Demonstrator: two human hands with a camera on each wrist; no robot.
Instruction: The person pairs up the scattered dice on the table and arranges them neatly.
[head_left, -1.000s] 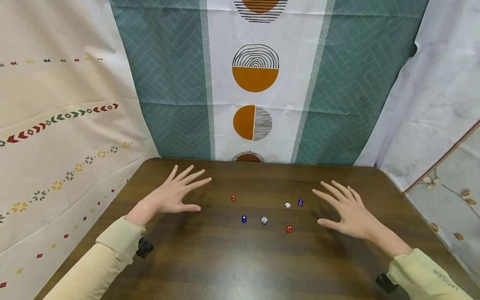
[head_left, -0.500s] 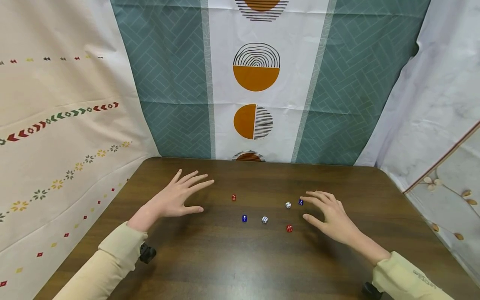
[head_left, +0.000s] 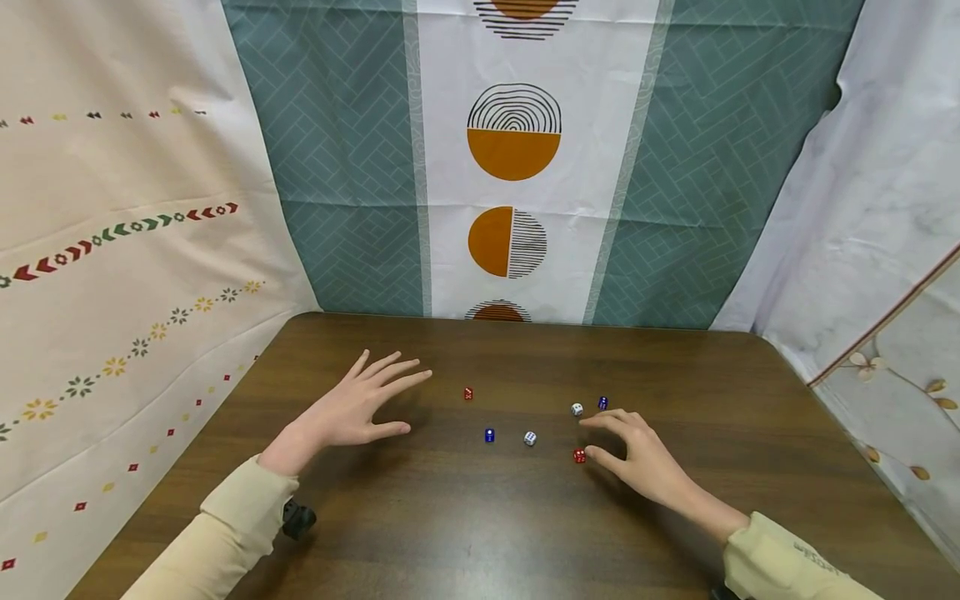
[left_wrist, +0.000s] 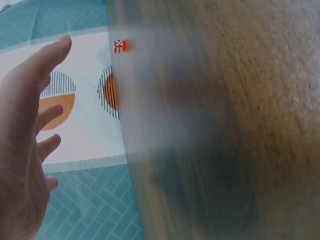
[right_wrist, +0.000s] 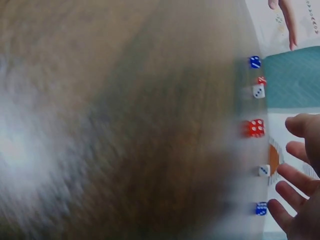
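Six-sided dice in red, blue and white lie spread over the brown table. My right hand (head_left: 636, 454) hovers with bent, spread fingers by the right-hand red die (head_left: 579, 456); its thumb tip appears right beside that die. Just beyond its fingers are a white die (head_left: 577, 409) and a blue die (head_left: 603, 402). The right wrist view shows the same red die (right_wrist: 256, 128) apart from the fingers. My left hand (head_left: 356, 408) holds nothing, fingers spread above the table's left side. Between the hands lie another red die (head_left: 468, 393), a blue die (head_left: 490, 435) and a white die (head_left: 530, 438).
The dark wooden table (head_left: 450, 525) has rounded far corners. A teal and white patterned cloth (head_left: 352, 167) hangs behind it. Pale printed cloths (head_left: 135, 317) flank the table on the left and right.
My right hand has moved left and toward me, down to the nearer red die, with its fingers drawing closer together. The left hand has shifted slightly right and nearer. The dice stay put.
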